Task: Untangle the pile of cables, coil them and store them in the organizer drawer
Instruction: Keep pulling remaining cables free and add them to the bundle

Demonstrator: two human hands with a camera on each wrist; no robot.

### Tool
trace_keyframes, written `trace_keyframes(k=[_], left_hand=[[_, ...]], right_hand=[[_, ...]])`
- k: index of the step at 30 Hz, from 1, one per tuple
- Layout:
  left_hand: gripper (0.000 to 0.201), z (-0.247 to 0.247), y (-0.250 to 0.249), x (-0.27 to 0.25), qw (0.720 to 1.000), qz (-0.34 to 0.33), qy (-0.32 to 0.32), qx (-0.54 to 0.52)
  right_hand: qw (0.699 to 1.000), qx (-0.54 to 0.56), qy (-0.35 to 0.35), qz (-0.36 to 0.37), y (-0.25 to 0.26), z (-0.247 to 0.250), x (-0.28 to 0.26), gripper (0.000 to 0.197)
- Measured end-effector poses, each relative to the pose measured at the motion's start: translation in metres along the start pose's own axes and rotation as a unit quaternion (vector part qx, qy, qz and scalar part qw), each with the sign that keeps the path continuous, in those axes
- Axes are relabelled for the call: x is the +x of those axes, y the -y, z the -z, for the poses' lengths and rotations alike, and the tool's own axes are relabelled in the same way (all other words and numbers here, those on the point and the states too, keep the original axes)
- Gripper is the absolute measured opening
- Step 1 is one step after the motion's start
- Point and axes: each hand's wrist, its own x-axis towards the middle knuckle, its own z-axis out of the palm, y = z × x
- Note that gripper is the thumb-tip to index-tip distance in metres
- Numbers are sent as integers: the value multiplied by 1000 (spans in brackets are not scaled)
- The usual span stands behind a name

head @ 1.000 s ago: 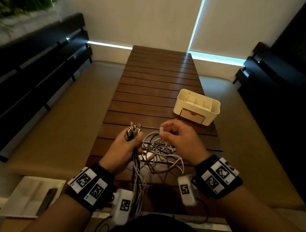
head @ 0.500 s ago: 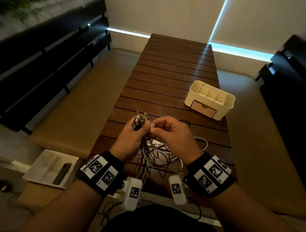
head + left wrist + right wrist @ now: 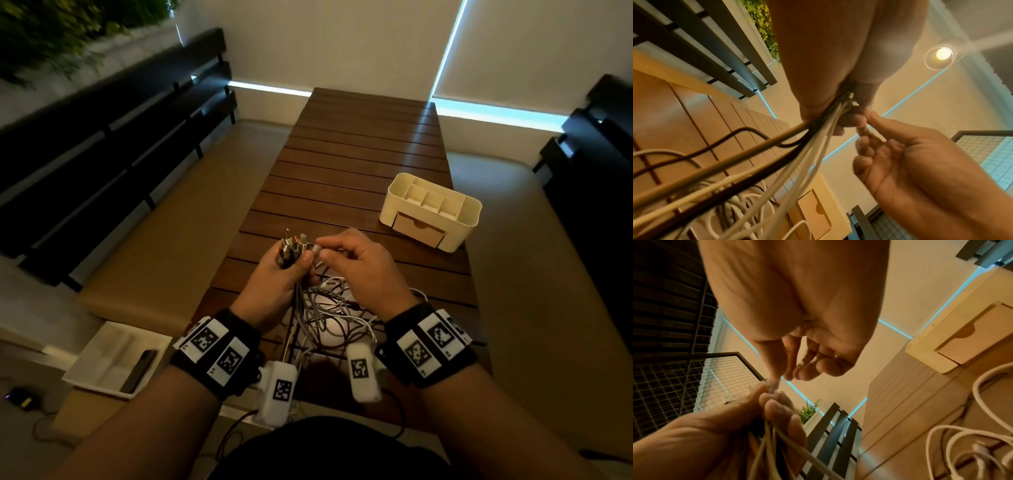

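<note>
The left hand [image 3: 274, 284] is fisted around a bundle of white, grey and dark cables [image 3: 322, 315], plug ends sticking up at twelve o'clock. The right hand [image 3: 363, 270] pinches one white plug end [image 3: 318, 247] against that fist (thumb and forefinger only). Loose loops trail onto the slatted brown wooden table [image 3: 342, 171]. The cream plastic organizer with its tan drawer [image 3: 430, 216] sits at two o'clock, drawer closed.
</note>
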Motion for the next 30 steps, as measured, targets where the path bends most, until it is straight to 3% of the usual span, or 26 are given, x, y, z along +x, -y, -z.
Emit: trace_keyframes(k=[4,7,10,16,19,23,30], left_hand=[[42,-6,-6,0,1000,-8,-19,-16],[33,-11,-13,3,998,-8,-41,-52],[18,-14,-22,5,995,-4,-66,-77],[12,-3,-44,8,993,-44,-25,-104],[19,5,-49,7,997,-74,13,-25],[21,-3,-47,5,990,-53,42,121],[38,-8,-45,1,988,-59,64,127]], right_hand=[[989,62,110,-74,-13,0,-7,30],[980,58,156,-105,-23,-9,-13,30],[983,17,151,-103,-26,-10,-13,6],[986,-76,102,-109,-34,3,-17,22],[989,-72,54,-116,-30,15,-17,18],[999,-29,-31,-19,-4,25,-10,5],[997,-15,-33,72,16,21,-7,6]])
